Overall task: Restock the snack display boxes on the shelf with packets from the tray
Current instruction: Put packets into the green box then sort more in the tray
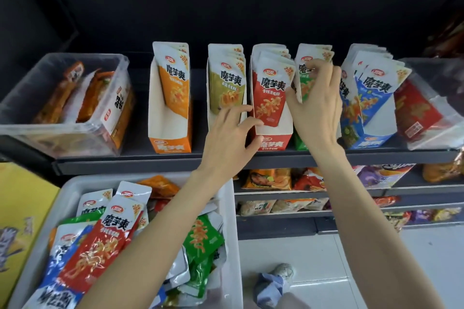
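Looking along the dark shelf [175,159] from the left: the orange cardboard display box [170,113] is only part full with a big gap in front, the olive-green box [226,83] looks fuller. The left hand [226,138] rests spread-fingered on the front of the red display box [272,118], holding no packet. The right hand [316,103] has fingers curled round the packets in the green box [305,78], seems to be tidying them. The blue box [369,113] looks stuffed. Plenty of packets left in the grey plastic tray [226,208] below, so I'd guess roughly halfway.
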Tool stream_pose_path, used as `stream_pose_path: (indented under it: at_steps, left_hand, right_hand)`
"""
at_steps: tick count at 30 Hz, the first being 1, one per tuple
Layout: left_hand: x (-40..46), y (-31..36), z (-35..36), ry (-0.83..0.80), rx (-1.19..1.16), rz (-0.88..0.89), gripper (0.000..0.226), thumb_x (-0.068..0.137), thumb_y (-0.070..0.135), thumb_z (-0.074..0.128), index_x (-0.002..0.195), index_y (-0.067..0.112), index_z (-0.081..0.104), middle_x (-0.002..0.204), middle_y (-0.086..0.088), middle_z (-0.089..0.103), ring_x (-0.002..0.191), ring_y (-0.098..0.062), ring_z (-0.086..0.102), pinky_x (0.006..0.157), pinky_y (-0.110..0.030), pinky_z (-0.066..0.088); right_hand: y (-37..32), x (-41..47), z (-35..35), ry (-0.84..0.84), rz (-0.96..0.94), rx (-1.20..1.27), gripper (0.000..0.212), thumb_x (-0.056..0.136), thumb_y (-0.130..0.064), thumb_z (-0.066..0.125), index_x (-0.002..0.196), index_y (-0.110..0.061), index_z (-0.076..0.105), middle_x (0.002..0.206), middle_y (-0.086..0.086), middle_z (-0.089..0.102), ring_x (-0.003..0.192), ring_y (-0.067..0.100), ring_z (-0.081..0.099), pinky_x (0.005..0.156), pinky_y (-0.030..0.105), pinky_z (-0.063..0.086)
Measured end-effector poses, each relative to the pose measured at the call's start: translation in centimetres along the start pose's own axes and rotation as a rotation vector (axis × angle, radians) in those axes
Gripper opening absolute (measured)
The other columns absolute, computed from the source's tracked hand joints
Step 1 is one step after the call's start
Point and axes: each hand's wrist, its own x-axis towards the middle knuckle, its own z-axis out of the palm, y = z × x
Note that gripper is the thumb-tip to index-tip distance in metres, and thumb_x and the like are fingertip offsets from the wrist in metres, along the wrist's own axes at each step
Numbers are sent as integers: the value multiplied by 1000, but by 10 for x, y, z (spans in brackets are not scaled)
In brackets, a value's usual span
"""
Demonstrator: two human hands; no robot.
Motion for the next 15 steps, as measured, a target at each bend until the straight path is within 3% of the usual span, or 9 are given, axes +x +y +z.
stream_pose_path:
  at_steps: [3,5,9,12,15]
  left_hand:
    - [-15,0,-11,94,-95,-11,31,88,33,55,113,17,66,124,-4,58,114,-21,50,93,-32,45]
    - [-33,0,-23,210,-219,-32,29,90,27,56,114,12,64,116,-4,62,107,-19,55,90,-28,45]
    - [-90,-14,-47,301,-377,-138,24,92,20,54,116,14,58,96,4,63,90,-10,59,83,-22,45]
    - [-143,-44,-59,103,-335,-321,30,92,35,51,119,24,54,93,12,62,88,-6,58,81,-25,48]
    - [-188,-65,-64,-223,-101,-321,47,84,51,46,119,23,59,100,10,65,95,-11,57,85,-35,49]
  right_hand:
    - [-16,-34,-22,-14,-8,151,36,85,-12,64,118,-6,50,110,5,52,81,5,45,69,2,34]
    - [-30,-61,-35,-81,10,252,32,86,-9,65,115,-9,51,105,-2,55,73,6,48,68,7,38]
    - [-53,-117,-39,-516,-42,387,22,86,-7,66,105,-15,60,88,-6,64,75,7,59,63,16,49]
    - [-64,-156,-15,-921,-190,296,23,87,-14,65,110,-17,63,102,-5,65,85,5,61,75,21,51]
    - [-72,-186,13,-1194,-367,60,47,88,-31,64,132,-22,50,131,-4,52,119,16,49,95,26,37]
